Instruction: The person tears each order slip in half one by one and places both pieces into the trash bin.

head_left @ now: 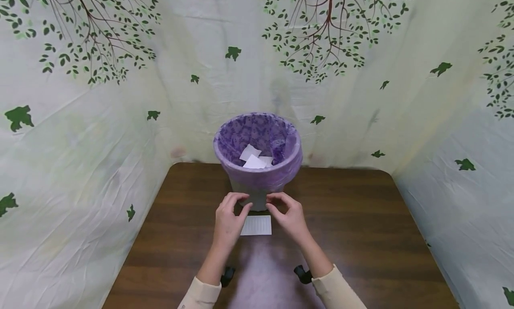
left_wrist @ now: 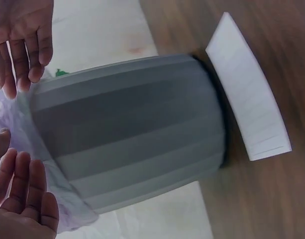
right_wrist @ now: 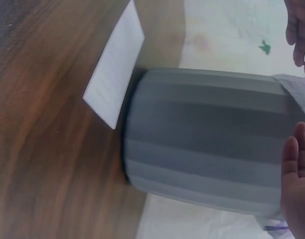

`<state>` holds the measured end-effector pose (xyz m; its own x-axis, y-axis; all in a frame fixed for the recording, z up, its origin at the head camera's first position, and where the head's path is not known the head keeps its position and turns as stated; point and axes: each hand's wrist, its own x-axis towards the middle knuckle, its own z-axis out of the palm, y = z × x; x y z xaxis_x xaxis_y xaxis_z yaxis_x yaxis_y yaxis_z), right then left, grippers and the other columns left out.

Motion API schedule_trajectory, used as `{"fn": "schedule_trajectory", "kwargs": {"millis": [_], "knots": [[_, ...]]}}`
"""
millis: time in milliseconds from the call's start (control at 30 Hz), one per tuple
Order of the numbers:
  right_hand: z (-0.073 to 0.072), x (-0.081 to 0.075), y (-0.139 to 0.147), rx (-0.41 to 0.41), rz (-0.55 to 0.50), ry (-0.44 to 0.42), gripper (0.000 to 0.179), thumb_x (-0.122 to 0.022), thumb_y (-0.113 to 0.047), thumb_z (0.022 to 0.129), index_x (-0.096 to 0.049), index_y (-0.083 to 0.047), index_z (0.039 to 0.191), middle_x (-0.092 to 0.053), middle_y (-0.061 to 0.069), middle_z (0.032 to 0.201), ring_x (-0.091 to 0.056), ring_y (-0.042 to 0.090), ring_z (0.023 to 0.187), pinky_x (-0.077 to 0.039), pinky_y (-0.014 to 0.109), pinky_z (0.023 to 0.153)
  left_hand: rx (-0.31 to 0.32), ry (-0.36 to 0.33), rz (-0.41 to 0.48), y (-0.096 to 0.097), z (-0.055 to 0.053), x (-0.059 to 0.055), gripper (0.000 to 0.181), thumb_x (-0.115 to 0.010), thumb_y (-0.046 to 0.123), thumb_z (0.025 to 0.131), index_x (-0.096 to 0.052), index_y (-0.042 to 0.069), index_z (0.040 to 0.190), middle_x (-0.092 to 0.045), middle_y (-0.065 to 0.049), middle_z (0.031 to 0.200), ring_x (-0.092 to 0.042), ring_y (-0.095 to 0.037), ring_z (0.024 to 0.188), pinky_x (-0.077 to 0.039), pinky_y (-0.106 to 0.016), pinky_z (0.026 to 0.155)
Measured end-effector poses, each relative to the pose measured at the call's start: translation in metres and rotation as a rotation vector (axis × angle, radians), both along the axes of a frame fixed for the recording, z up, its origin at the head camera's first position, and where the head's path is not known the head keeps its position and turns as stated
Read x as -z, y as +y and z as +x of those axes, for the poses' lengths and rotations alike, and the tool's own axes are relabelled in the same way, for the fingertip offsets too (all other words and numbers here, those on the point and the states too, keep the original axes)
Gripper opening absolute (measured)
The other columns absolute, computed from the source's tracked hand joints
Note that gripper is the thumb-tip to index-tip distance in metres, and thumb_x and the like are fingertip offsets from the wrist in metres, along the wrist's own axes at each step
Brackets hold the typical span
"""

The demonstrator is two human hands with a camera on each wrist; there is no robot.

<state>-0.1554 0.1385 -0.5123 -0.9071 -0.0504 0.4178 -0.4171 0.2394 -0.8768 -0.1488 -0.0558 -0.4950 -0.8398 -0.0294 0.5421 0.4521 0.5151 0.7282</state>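
Note:
My left hand [head_left: 230, 217] and right hand [head_left: 291, 216] are raised in front of a grey trash bin [left_wrist: 127, 134], a small gap between them. On each, thumb and fingers are loosely curved, and nothing shows between them. In both wrist views the fingers are near the edge of the purple bag [head_left: 257, 177] that lines the bin and folds over its rim. A white lined card [head_left: 256, 225] lies flat on the table at the foot of the bin, just below the hands in the head view. Inside the bin are several white paper pieces [head_left: 254, 162].
The brown wooden table [head_left: 353, 228] ends at a pale cloth backdrop [head_left: 192, 135] printed with branches and leaves, with the bin near its far edge. A black wrist device [head_left: 303, 274] is by the right cuff, another [head_left: 227, 276] by the left.

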Motion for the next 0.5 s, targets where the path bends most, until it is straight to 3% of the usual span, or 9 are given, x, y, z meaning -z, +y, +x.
{"fn": "schedule_trajectory", "kwargs": {"millis": [233, 333, 500], "knots": [[-0.004, 0.017, 0.002, 0.006, 0.041, -0.075, 0.021, -0.079, -0.005, 0.093, -0.077, -0.004, 0.113, -0.080, 0.009, 0.102, -0.075, 0.018, 0.098, -0.063, 0.037, 0.087, -0.029, 0.002, -0.117, -0.001, -0.005, 0.022, 0.025, -0.087, 0.006, 0.086, -0.076, 0.006, 0.109, -0.075, -0.007, 0.106, -0.071, -0.028, 0.104, -0.054, -0.049, 0.093], [-0.005, 0.023, 0.002, 0.010, 0.055, -0.093, 0.022, -0.080, -0.006, 0.093, -0.076, -0.002, 0.114, -0.080, 0.008, 0.102, -0.075, 0.014, 0.096, -0.062, 0.032, 0.085, -0.037, 0.006, -0.148, -0.001, -0.008, 0.031, 0.027, -0.088, 0.007, 0.085, -0.076, 0.007, 0.109, -0.075, -0.006, 0.106, -0.070, -0.028, 0.105, -0.054, -0.050, 0.092], [-0.008, 0.033, 0.002, -0.001, 0.049, -0.138, 0.026, -0.082, -0.007, 0.092, -0.076, -0.002, 0.117, -0.079, 0.011, 0.103, -0.074, 0.018, 0.093, -0.060, 0.027, 0.084, -0.043, -0.047, -0.160, -0.002, -0.010, 0.042, 0.028, -0.088, 0.008, 0.084, -0.076, 0.006, 0.110, -0.075, -0.008, 0.107, -0.070, -0.030, 0.107, -0.054, -0.053, 0.094]]}}
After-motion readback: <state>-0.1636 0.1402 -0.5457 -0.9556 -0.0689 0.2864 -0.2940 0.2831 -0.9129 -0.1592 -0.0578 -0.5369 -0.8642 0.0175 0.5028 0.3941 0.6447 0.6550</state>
